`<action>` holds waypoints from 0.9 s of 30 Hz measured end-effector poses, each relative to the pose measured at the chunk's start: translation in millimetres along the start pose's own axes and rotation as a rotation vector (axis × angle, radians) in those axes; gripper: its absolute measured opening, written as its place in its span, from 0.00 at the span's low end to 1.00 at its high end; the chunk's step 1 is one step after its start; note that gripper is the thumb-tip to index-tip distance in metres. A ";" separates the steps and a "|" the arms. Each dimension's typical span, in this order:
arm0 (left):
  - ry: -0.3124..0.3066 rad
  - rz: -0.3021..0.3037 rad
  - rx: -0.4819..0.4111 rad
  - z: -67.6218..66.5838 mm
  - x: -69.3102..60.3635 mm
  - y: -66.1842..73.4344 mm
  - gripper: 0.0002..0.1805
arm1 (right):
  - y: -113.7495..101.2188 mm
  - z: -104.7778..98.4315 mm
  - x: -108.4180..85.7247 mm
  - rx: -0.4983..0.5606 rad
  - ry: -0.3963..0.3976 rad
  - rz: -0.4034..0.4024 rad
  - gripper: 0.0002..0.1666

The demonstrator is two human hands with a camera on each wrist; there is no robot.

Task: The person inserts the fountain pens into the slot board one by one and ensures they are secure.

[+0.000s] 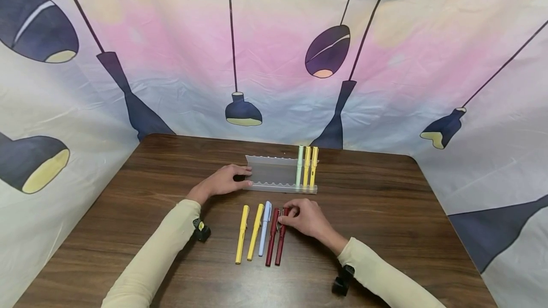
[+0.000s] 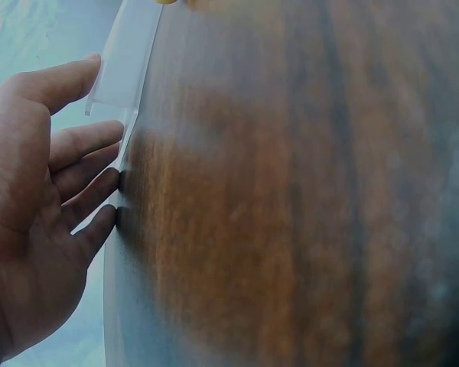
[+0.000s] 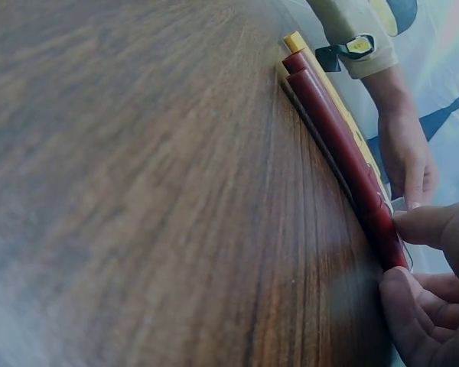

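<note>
My left hand (image 1: 224, 179) is at the left end of a clear plastic pen rack (image 1: 274, 172), thumb and loosely extended fingers touching its edge. In the left wrist view the rack's end (image 2: 126, 69) lies beside the thumb and fingertips. My right hand (image 1: 309, 217) pinches the clip end of the rightmost dark red pen (image 1: 280, 244) between thumb and fingers. That pen (image 3: 329, 122) still lies along the table in the right wrist view. Beside it are another dark red pen (image 1: 271, 241), a light blue pen (image 1: 264, 232) and two yellow pens (image 1: 241, 236) (image 1: 255, 234).
At the rack's right end stand a pale green pen (image 1: 299, 168) and two yellow pens (image 1: 307, 168) (image 1: 314, 168), leaning in its notches. The dark wooden table (image 1: 376, 203) meets a patterned cloth (image 1: 274, 61) behind its far edge.
</note>
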State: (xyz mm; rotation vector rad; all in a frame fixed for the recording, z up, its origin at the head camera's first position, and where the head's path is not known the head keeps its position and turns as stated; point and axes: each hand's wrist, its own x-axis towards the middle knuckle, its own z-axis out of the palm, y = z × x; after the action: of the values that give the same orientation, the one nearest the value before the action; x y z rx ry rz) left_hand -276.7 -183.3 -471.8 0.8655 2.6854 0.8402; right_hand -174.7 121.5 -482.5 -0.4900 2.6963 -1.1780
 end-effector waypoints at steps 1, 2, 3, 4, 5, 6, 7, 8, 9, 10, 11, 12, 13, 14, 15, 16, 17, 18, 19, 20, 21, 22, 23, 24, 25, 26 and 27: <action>-0.001 -0.003 -0.002 0.1 0.0 -0.2 0.30 | -0.3 -0.3 0.0 0.002 -0.001 0.002 0.22; -0.001 -0.003 0.001 0.3 0.0 -0.5 0.30 | -0.3 -0.3 0.1 0.002 0.000 0.003 0.22; -0.001 -0.007 -0.003 0.3 0.1 -0.7 0.30 | -0.3 -0.4 0.2 0.003 0.002 0.001 0.22; -0.001 -0.008 -0.004 0.4 0.2 -0.9 0.30 | -0.2 -0.5 0.3 0.002 0.004 0.000 0.21; 0.000 -0.009 -0.003 0.7 0.4 -1.3 0.30 | -0.2 -0.5 0.4 0.002 0.005 0.002 0.21; 0.001 -0.010 -0.004 0.9 0.5 -1.5 0.30 | -0.2 -0.7 0.5 0.001 0.007 0.001 0.20; 0.002 -0.011 -0.003 1.2 0.8 -1.8 0.30 | -0.2 -0.8 0.5 0.000 0.008 0.000 0.20; 0.003 -0.013 -0.003 1.5 1.2 -2.0 0.30 | -0.1 -1.0 0.5 0.001 0.007 -0.001 0.19; 0.002 -0.017 -0.005 1.6 1.4 -1.9 0.30 | 0.1 -1.3 0.3 0.001 0.007 -0.004 0.19; 0.003 -0.019 -0.003 1.7 1.6 -1.8 0.30 | 0.2 -1.7 0.3 0.004 0.005 -0.001 0.19; 0.003 -0.017 0.001 1.8 1.6 -1.5 0.30 | 0.3 -2.2 0.2 0.010 0.001 0.002 0.18; 0.002 -0.018 0.001 1.5 1.5 -0.8 0.30 | 0.7 -2.7 0.1 0.017 -0.004 0.005 0.18; 0.001 -0.019 0.001 1.5 1.4 -0.4 0.30 | 1.1 -3.2 0.1 0.025 -0.009 0.008 0.18; 0.001 -0.020 0.003 1.4 1.2 0.1 0.30 | 1.7 -3.7 0.0 0.038 -0.016 0.011 0.18; 0.001 -0.017 0.005 1.2 0.8 0.6 0.30 | 2.3 -4.2 -0.1 0.052 -0.023 0.017 0.18; 0.002 -0.014 0.006 1.2 0.7 0.7 0.31 | 2.7 -4.7 -0.1 0.069 -0.030 0.022 0.18; 0.004 -0.011 0.007 1.2 0.5 0.7 0.31 | 3.2 -5.0 -0.2 0.085 -0.036 0.025 0.18; 0.004 -0.009 0.007 1.3 0.5 0.6 0.31 | 3.5 -5.5 -0.4 0.099 -0.041 0.028 0.18; 0.006 -0.005 0.009 1.5 0.5 0.1 0.31 | 3.7 -5.8 -0.6 0.115 -0.045 0.030 0.18; 0.006 -0.004 0.009 1.6 0.4 -0.3 0.31 | 3.9 -6.1 -0.9 0.129 -0.048 0.032 0.18; 0.007 -0.004 0.008 1.9 0.6 -0.8 0.31 | 3.8 -6.4 -1.1 0.137 -0.050 0.033 0.17; 0.006 -0.006 0.007 2.0 0.9 -1.4 0.31 | 3.9 -6.6 -1.3 0.146 -0.050 0.033 0.17; 0.007 -0.008 0.009 2.2 1.0 -2.0 0.31 | 3.7 -7.0 -1.5 0.153 -0.051 0.037 0.17; 0.007 -0.010 0.010 2.3 1.3 -2.6 0.31 | 3.5 -7.4 -1.9 0.157 -0.050 0.040 0.17; 0.007 -0.008 0.012 2.5 1.4 -3.1 0.31 | 3.3 -7.6 -2.1 0.163 -0.049 0.042 0.16; 0.007 -0.012 0.012 2.6 1.6 -3.4 0.31 | 3.2 -7.7 -2.3 0.168 -0.047 0.044 0.16; 0.008 -0.011 0.013 2.6 1.7 -3.8 0.31 | 2.9 -8.1 -2.6 0.174 -0.045 0.047 0.16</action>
State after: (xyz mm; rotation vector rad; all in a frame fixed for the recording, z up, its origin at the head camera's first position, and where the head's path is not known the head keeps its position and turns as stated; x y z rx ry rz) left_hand -278.9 -183.6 -476.1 0.8516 2.7027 0.8271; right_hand -175.1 129.8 -479.1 -0.4198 2.5243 -1.3555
